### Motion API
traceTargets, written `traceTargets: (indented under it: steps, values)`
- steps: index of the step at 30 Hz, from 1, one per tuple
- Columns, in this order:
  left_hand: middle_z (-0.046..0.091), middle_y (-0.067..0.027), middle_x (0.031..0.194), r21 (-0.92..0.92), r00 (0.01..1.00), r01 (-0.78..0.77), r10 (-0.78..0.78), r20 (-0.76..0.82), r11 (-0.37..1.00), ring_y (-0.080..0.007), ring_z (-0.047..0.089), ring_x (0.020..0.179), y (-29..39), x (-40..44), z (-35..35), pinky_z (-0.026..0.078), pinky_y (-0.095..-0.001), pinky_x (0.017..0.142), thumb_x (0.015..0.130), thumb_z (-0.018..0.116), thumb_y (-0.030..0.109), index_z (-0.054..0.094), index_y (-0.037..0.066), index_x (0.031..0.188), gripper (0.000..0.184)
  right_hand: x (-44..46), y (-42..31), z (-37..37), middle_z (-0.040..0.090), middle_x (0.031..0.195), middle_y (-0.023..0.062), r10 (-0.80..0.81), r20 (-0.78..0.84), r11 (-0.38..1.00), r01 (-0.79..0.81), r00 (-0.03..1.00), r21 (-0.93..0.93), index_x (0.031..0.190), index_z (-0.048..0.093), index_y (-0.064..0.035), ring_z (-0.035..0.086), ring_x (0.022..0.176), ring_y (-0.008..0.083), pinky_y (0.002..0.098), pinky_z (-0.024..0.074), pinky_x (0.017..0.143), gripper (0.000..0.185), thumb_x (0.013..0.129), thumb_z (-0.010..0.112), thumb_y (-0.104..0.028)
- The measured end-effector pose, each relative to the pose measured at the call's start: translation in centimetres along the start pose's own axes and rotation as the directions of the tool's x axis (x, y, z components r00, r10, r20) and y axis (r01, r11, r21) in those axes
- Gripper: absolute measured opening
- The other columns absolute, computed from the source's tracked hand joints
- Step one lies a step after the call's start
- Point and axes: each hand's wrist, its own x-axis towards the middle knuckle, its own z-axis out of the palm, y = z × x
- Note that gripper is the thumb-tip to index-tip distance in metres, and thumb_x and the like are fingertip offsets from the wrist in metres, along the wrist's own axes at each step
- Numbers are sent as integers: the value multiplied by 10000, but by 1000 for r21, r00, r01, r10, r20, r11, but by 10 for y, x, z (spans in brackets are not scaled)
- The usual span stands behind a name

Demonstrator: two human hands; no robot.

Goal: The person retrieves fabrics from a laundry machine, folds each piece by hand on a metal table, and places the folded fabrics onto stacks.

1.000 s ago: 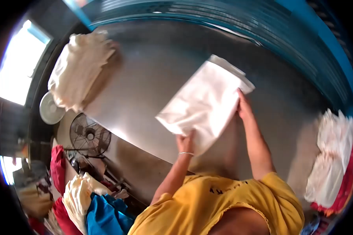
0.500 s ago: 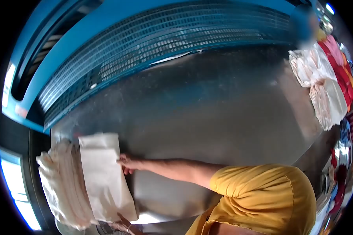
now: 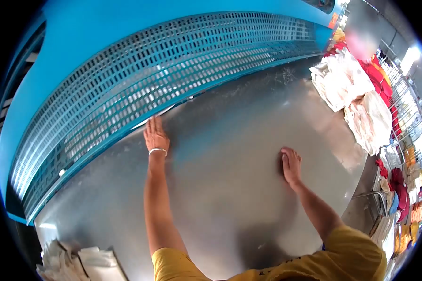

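Under my hands the table (image 3: 229, 136) is smooth grey metal with a soft, cloudy gloss and whitish scuffs toward its far edge. The blue grille (image 3: 173, 54) looks like painted metal, perforated and shiny, below a panel (image 3: 94, 25) that is smooth and blue. The white stack (image 3: 344, 82) and off-white pile (image 3: 63, 264) are matt, creased cloth, my yellow shirt (image 3: 354, 248) is matt cloth too, and my bangle (image 3: 158, 151) is bright, polished metal.
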Motion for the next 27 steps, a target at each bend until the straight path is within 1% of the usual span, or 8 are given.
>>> traceTargets:
  steps: [4,8,12,15,17,19,22,27]
  values:
    - [485,-158,1164,198,952,230,-263,158,953,-314,411,1125,8,40,44,359,-433,895,837,468,228,475,46,1114,331,7,0,-6,503,1100,45,36,18,998,-37,999,59,967,504,-95,442,1059,224,380,299,882,193,777,528,-115]
    - [519,-178,1078,8,896,370,-359,260,929,-356,520,970,14,23,44,470,-430,736,828,472,206,522,53,1004,239,8,-2,-9,508,1092,49,67,19,995,-69,998,72,960,506,-91,443,1056,224,374,299,885,192,771,536,-104]
    - [534,-145,879,-287,970,20,51,237,958,-354,546,772,77,-90,-42,488,-440,635,738,533,97,561,72,840,109,1,0,-11,522,1072,47,64,-17,993,-62,998,104,962,515,-95,449,1048,232,377,306,877,195,769,539,-101]
    - [534,-122,782,-506,940,58,123,318,861,-326,543,764,136,-190,-173,468,-420,606,728,559,68,583,86,830,107,-3,12,-5,533,1057,51,95,-26,994,-94,995,53,957,524,-95,511,977,214,390,363,819,174,798,548,-159]
    - [556,-110,785,-486,972,87,33,233,870,-310,538,710,129,-264,-235,469,-390,616,765,552,74,594,60,847,93,2,35,13,569,1009,95,399,129,689,-390,908,611,947,524,-67,594,798,183,343,460,637,234,825,556,-264]
    - [558,-118,748,-397,964,219,-135,230,891,-300,530,685,107,-321,-303,453,-378,600,781,522,41,611,56,843,110,16,3,-35,619,863,136,549,513,-23,-601,660,799,914,537,-45,599,564,156,274,449,419,306,826,560,-338]
    - [548,-114,712,-218,891,409,-336,304,886,-269,524,642,59,-408,-375,445,-360,553,755,551,59,618,40,800,82,14,4,-39,589,639,94,446,720,-98,-771,531,629,781,552,-47,577,494,156,246,420,375,346,814,564,-391]
    - [576,-104,727,8,758,545,-497,421,838,-282,544,660,86,-462,-439,449,-355,581,717,575,75,631,48,805,108,-12,18,-28,495,495,12,189,704,-16,-715,685,699,649,561,-87,407,345,80,213,320,307,219,759,615,-268]
